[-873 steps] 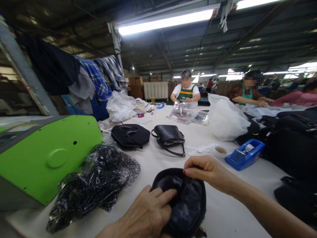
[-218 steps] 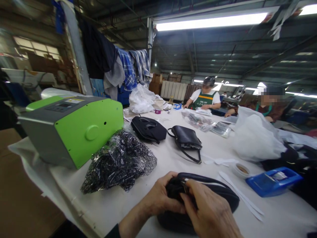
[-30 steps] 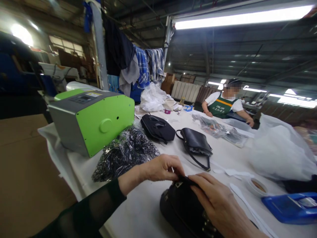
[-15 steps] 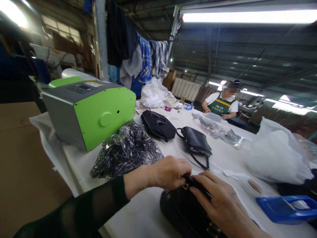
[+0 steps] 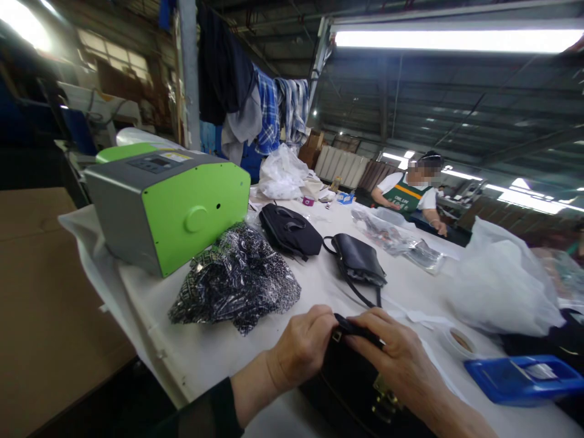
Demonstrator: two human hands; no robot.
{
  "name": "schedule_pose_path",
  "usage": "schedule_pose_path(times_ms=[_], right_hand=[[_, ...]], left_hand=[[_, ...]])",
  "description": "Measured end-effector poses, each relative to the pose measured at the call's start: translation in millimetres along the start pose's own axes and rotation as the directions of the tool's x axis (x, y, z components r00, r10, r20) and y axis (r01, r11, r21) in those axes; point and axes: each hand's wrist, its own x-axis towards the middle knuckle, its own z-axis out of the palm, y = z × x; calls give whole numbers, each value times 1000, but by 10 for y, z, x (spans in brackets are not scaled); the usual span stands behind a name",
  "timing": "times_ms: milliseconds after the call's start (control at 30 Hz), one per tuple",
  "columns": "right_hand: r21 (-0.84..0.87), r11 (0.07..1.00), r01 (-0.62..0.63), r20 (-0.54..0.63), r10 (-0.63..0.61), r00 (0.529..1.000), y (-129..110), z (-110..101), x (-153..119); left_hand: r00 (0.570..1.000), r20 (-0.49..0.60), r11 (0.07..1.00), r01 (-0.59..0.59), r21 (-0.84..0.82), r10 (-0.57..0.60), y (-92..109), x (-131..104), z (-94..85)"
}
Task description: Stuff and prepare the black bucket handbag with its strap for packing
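A black handbag [image 5: 349, 383] with gold-coloured metal fittings sits low in front of me, partly hidden under my hands. Its dark handle [image 5: 358, 328] runs along the top, with a small square metal ring near its left end. My left hand [image 5: 305, 344] is closed in a fist at that end, against the bag's edge; its fingertips are hidden. Thumb and fingers of my right hand [image 5: 395, 350] pinch the handle from the right, above a gold clasp [image 5: 385, 398].
Beyond lie a black bag with a strap [image 5: 360, 258], another black bag [image 5: 289, 231] and crumpled patterned plastic [image 5: 237, 280]. A green-grey machine [image 5: 196, 219] stands left. To the right are a tape roll [image 5: 458, 342], a blue tray [image 5: 520, 380] and a white plastic bag [image 5: 502, 286]. A co-worker [image 5: 408, 194] stands across the table.
My left hand has moved down and left, turning into a tighter fist. The handbag has tilted, showing more of its gold clasp. The co-worker's arm has moved outward to the right.
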Motion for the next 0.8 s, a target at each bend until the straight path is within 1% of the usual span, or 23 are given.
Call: schedule_pose_path(times_ms=[67,133,200,267,367,433,567,600,667,733,800], right_hand=[[31,999,-29,10,29,1000,-15,-16,11],[14,999,-38,-1,38,999,-34,-24,18],[-10,999,-31,-28,30,999,-53,-31,17],[-21,1000,-20,-38,19,999,-68,-41,11],[-21,1000,-17,-16,17,1000,-80,-51,0],[-15,999,-29,5,29,1000,-80,-49,-4],[24,999,-46,15,45,999,-62,-33,-13],[29,999,-42,13,42,999,-58,-29,-17],[27,999,-31,8,31,999,-54,-26,-23],[28,999,-20,1,20,1000,-55,-25,-24],[34,999,-15,-2,15,1000,-56,-27,-22]], left_hand=[[999,38,1000,-28,6,27,-10,-14,-18],[991,117,995,-68,67,60,-39,20,-50],[972,211,985,-129,114,102,-74,97,-101],[940,298,972,-207,108,167,-106,198,-171],[874,405,944,-323,73,268,-141,339,-289],[823,475,921,-385,61,313,-153,409,-352],[693,636,865,-496,79,340,-158,495,-419],[670,659,854,-515,81,342,-159,508,-428],[642,681,839,-539,75,352,-163,524,-441],[634,680,829,-555,69,368,-174,528,-449],[636,662,817,-574,60,398,-187,529,-446]])
